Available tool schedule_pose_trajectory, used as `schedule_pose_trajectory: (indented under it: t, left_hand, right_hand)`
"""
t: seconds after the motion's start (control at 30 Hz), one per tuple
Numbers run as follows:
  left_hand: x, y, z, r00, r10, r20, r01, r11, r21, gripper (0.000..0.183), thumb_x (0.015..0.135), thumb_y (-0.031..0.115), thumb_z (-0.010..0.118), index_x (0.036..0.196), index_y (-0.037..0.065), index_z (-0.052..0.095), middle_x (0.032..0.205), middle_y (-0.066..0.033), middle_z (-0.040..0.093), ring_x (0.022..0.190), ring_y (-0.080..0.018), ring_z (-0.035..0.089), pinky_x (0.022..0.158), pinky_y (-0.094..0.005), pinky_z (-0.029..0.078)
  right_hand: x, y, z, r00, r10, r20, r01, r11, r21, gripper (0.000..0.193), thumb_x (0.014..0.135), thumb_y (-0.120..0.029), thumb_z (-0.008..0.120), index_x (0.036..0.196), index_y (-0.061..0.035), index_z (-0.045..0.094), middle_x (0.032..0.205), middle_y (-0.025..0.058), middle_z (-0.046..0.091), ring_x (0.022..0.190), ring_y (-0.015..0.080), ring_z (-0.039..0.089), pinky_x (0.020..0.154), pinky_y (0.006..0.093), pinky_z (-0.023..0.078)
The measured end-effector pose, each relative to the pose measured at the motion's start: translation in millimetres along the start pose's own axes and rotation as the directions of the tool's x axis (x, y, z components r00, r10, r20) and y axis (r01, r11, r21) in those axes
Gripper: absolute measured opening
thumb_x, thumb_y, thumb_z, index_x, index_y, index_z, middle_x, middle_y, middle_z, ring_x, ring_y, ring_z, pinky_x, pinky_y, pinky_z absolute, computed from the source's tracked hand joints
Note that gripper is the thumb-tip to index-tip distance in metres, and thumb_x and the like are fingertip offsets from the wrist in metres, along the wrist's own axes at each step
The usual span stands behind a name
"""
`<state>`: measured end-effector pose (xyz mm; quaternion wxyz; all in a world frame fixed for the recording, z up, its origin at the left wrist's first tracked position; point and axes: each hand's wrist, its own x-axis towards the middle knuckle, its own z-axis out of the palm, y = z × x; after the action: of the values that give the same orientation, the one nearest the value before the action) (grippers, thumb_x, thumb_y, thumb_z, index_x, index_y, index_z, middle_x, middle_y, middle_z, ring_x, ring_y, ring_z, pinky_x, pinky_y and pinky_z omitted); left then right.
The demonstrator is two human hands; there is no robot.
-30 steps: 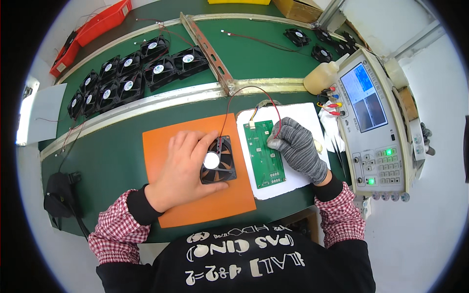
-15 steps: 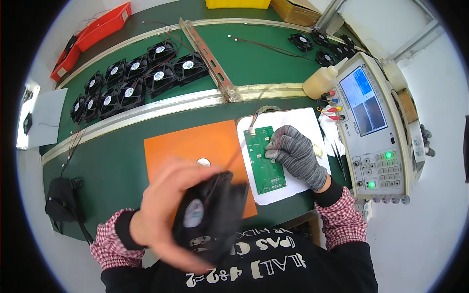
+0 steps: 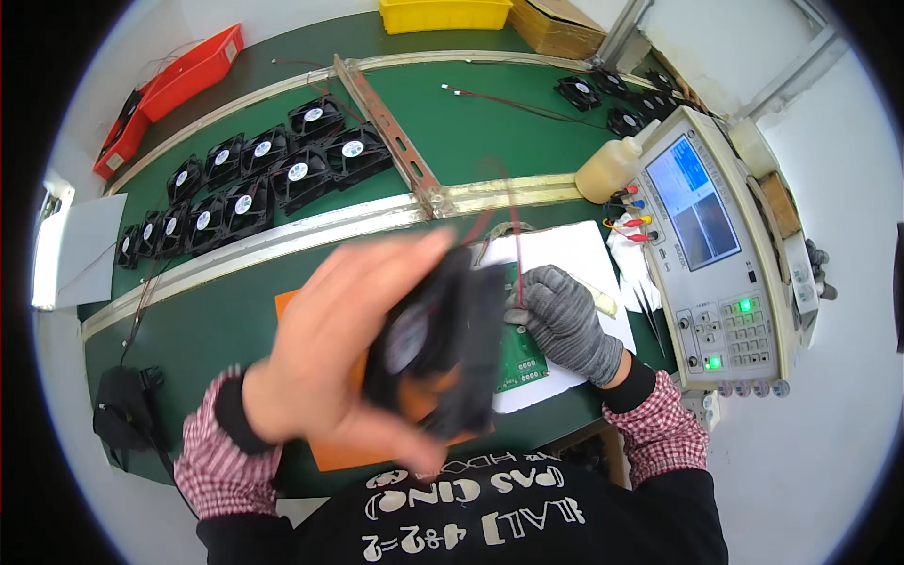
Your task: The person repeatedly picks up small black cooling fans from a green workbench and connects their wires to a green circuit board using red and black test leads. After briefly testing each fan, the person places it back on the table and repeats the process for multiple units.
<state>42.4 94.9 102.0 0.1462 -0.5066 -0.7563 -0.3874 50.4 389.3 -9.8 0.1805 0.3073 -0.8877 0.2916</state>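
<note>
My left hand (image 3: 325,344), bare and blurred by motion, grips a black square cooling fan (image 3: 480,353) by its frame, thumb below and fingers above. Thin red leads (image 3: 518,240) loop up from behind the fan and come down to my right hand (image 3: 560,320). That hand wears a grey knit glove and pinches the lead end; the tip between its fingers is hidden. Beneath it lies a green circuit board (image 3: 529,363) on a white pad (image 3: 565,245), partly covered by the fan and the glove. An orange sheet (image 3: 344,457) shows under my left hand.
Several black fans (image 3: 250,202) stand in rows behind a metal rail (image 3: 282,226). On the right are a test instrument (image 3: 706,245) with a lit screen, a yellowish bottle (image 3: 607,169) and tweezers (image 3: 650,315). A black pouch (image 3: 122,405) lies at left.
My left hand has carried the fan up and to the right, now over part of the circuit board. The red leads now arch above it. My right hand has shifted only slightly.
</note>
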Motion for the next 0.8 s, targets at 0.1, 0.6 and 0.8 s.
schedule_pose_trajectory:
  t: [0.1, 0.6, 0.8]
  left_hand:
    - [44.9, -79.7, 31.3, 0.957, 0.159, -0.245, -0.073, 0.942, 0.326, 0.081, 0.072, 0.032, 0.081, 0.139, 0.000, 0.048, 0.137, -0.0164, 0.055, 0.126, -0.0375, 0.052, 0.105, -0.0445, 0.042]
    - [-22.9, -15.7, 36.6, 0.964, -0.265, 0.035, 0.259, 0.958, 0.125, 0.092, 0.051, 0.022, 0.094, 0.129, 0.000, 0.051, 0.117, -0.0180, 0.053, 0.108, -0.0361, 0.054, 0.095, -0.0417, 0.045]
    - [-89.8, 10.4, 65.4, 0.917, -0.397, 0.047, 0.388, 0.912, 0.130, 0.107, 0.052, 0.044, 0.092, 0.138, 0.000, 0.045, 0.121, -0.0179, 0.051, 0.113, -0.0365, 0.047, 0.098, -0.0457, 0.040]
  right_hand:
    - [-9.7, 3.0, -5.2, 0.984, 0.138, -0.109, -0.111, 0.967, 0.228, 0.013, 0.083, -0.010, 0.072, 0.091, -0.0051, 0.064, 0.090, 0.0092, 0.063, 0.083, 0.0254, 0.062, 0.074, 0.0369, 0.051]
    - [-37.9, 3.1, -47.4, 0.894, 0.447, -0.020, -0.442, 0.875, -0.199, 0.029, 0.081, -0.005, 0.072, 0.109, -0.0023, 0.065, 0.095, 0.0131, 0.059, 0.090, 0.0280, 0.059, 0.085, 0.0372, 0.048]
    - [-33.8, -19.4, -37.5, 0.968, 0.200, -0.152, -0.207, 0.978, -0.030, 0.020, 0.080, 0.004, 0.068, 0.100, -0.0007, 0.065, 0.094, 0.0139, 0.057, 0.084, 0.0278, 0.059, 0.076, 0.0354, 0.051]
